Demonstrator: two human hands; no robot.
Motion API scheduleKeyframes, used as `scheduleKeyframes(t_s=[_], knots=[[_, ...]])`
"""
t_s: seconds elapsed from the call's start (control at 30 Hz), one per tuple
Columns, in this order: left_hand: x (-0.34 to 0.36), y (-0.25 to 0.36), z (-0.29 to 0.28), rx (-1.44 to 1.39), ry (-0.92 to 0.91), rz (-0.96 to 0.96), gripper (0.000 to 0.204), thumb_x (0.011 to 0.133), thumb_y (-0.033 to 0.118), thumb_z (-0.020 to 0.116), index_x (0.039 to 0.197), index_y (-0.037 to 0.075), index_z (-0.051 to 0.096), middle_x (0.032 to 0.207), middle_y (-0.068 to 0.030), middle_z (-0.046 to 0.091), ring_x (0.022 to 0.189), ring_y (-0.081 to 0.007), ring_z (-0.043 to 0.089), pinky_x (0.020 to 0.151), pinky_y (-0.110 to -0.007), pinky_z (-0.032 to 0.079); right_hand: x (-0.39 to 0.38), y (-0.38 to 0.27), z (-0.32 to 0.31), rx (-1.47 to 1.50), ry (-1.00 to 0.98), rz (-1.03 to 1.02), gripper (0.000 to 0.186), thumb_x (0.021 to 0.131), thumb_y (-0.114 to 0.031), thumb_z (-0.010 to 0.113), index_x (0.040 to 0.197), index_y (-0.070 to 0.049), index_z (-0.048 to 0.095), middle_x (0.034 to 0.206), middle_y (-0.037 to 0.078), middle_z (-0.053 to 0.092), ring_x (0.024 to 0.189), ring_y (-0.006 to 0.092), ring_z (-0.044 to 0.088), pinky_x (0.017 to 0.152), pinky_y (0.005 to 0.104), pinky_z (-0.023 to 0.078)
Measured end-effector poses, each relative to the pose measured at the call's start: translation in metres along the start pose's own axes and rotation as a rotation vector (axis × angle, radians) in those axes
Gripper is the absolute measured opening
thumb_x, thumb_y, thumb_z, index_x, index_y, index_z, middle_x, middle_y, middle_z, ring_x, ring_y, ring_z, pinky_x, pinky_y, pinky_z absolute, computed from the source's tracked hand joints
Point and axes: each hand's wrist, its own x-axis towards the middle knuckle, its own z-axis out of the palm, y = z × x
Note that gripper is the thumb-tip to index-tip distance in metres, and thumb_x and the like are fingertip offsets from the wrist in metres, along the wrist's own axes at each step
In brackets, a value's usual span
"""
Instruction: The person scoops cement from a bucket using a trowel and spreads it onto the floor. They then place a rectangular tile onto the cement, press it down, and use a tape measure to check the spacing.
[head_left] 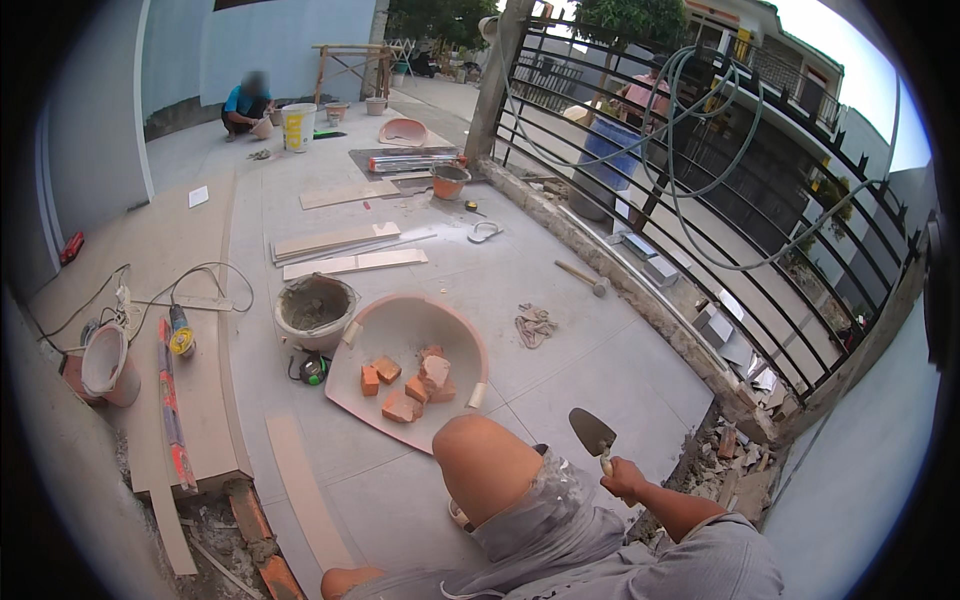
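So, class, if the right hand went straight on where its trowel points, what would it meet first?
Probably the crumpled rag on the floor ahead of the trowel, though the height of the right hand is unclear.

Trowel (593,432): I see dull grey metal, with a pale, matt handle.
Brick pieces (404,406): rough, matt fired clay, chalky on some faces.
Tray (405,325): smooth plastic, I'd say, under a dull grey film.
Floor tiles (625,350): smooth, mostly matt on my feed.
Rag (535,327): limp, crumpled cloth.
Shorts (560,510): matt cloth, pale-spattered.
Rubble (728,462): rough, dusty.
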Motion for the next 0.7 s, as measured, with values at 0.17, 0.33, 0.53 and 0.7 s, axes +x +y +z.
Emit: scheduleKeyframes(t_s=[0.17,0.33,0.53,0.7], knots=[[-0.001,0.000,-0.002,-0.045,-0.013,-0.040,0.051,0.101,0.038,0.051,0.129,-0.005,0.049,0.129,-0.0237,0.052,0.122,-0.0375,0.052,0.101,-0.046,0.044,0.071,-0.077,0.011,0.093,-0.002,-0.199,0.037,0.080,-0.027,0.065,0.099,0.003,0.057,0.084,0.024,0.067,0.076,0.0380,0.069,0.069,0.0458,0.056],[-0.039,-0.051,0.008,-0.189,0.007,-0.176,0.052,0.101,0.039,0.050,0.130,-0.004,0.050,0.128,-0.0231,0.054,0.121,-0.0369,0.053,0.101,-0.046,0.045,0.124,-0.183,-0.001,0.243,-0.241,-0.239,0.049,0.080,-0.029,0.066,0.112,0.006,0.052,0.087,0.025,0.068,0.083,0.0381,0.069,0.075,0.0452,0.055],[-0.077,-0.071,-0.010,-0.552,0.135,-0.320,0.053,0.102,0.041,0.048,0.130,-0.004,0.051,0.128,-0.0223,0.056,0.121,-0.0361,0.055,0.100,-0.046,0.045,0.194,-0.321,-0.040,0.312,-0.452,-0.541,0.046,0.085,-0.015,0.057,0.126,0.004,0.046,0.080,0.014,0.060,0.060,0.0182,0.061,0.053,0.0342,0.052],[-0.113,-0.076,0.000,-0.938,0.260,-0.514,0.054,0.102,0.042,0.047,0.131,-0.004,0.051,0.127,-0.0217,0.057,0.120,-0.0355,0.056,0.100,-0.046,0.046,0.283,-0.393,-0.018,-0.115,-0.180,-1.109,0.044,0.087,-0.012,0.056,0.130,-0.003,0.050,0.098,0.028,0.069,0.089,0.0440,0.069,0.078,0.0479,0.054]])
